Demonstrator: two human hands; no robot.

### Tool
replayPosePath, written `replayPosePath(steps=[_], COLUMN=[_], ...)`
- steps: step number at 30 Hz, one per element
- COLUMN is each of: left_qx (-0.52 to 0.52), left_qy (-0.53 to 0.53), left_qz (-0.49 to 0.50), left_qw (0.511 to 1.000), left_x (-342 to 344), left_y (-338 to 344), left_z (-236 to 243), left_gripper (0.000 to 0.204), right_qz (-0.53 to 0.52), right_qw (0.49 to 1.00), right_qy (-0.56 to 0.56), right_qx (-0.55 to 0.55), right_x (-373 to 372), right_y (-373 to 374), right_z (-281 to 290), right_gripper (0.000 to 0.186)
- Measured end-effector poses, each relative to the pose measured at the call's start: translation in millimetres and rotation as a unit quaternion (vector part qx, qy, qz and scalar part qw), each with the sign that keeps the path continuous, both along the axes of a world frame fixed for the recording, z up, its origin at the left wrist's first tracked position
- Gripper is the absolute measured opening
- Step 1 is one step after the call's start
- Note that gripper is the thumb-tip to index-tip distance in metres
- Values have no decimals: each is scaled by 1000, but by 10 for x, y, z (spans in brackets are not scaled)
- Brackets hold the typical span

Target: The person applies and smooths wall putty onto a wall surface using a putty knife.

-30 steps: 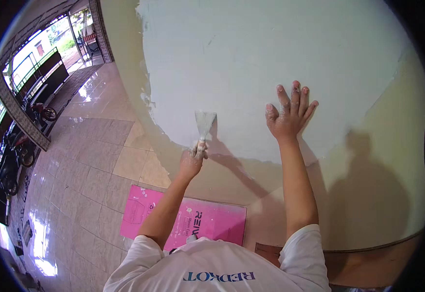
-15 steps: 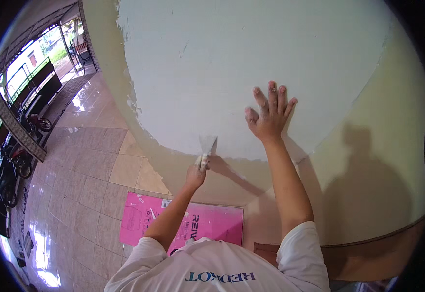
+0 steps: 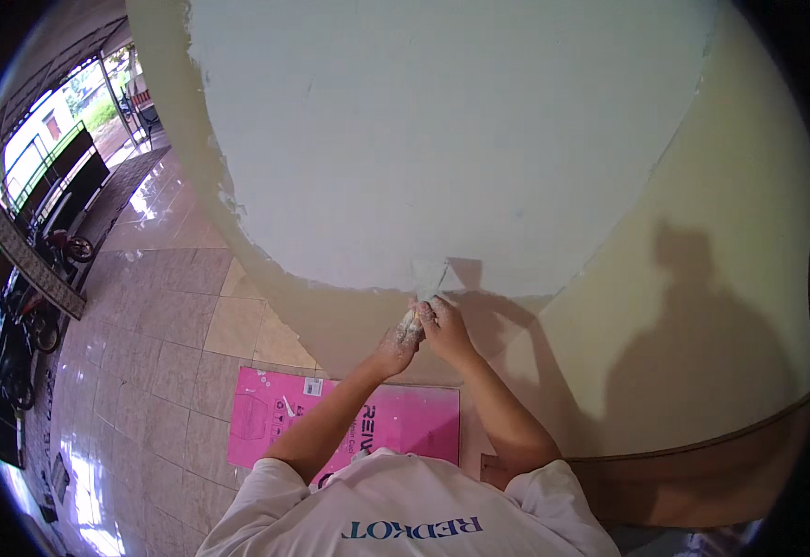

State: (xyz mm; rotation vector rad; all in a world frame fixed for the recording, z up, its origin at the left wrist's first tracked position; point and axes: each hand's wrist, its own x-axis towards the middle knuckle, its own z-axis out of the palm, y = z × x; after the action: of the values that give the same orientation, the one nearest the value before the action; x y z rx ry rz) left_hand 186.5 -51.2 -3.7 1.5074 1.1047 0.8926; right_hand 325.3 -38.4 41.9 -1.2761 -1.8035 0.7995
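My left hand [image 3: 398, 348], dusted with white powder, is closed round the handle of a putty knife [image 3: 431, 277]. The flat blade points up and away from me, close to the lower edge of the white putty patch [image 3: 442, 158] on the wall. Right beside it, my right hand [image 3: 445, 331] has its fingers closed at the top of the handle, just below the blade. The fingers of both hands meet there and partly hide the handle. Whether the blade touches the wall I cannot tell.
Bare yellowish wall [image 3: 702, 204] surrounds the patch, with my shadow on its right side. A pink flattened cardboard box [image 3: 266, 418] lies below my arms on the tiled floor [image 3: 159, 371]. A brown board [image 3: 683, 487] lies at lower right. Motorbikes [image 3: 29, 325] stand far left.
My right hand has left the wall, where it lay spread flat, and come down to the putty knife. My left hand and the knife have shifted slightly right.
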Motion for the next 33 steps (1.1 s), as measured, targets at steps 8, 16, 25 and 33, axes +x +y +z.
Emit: replayPosePath(steps=[8, 16, 25, 33], left_qx=[423, 614, 707, 696], left_qy=[363, 426, 355, 378], left_qz=[138, 192, 249, 266], left_qw=[819, 636, 559, 549], left_x=[-466, -710, -618, -683], left_y=[404, 1153, 1406, 1414], left_z=[707, 984, 845, 830], left_gripper=[18, 51, 49, 47], right_qz=[-116, -317, -313, -415], right_qw=[940, 898, 916, 906], right_qy=[316, 292, 243, 71], right_qx=[-59, -92, -58, 36], right_x=[505, 1501, 1747, 1733], right_y=[172, 57, 415, 512], right_z=[-638, -1498, -1543, -1537], right_gripper=[38, 47, 50, 52])
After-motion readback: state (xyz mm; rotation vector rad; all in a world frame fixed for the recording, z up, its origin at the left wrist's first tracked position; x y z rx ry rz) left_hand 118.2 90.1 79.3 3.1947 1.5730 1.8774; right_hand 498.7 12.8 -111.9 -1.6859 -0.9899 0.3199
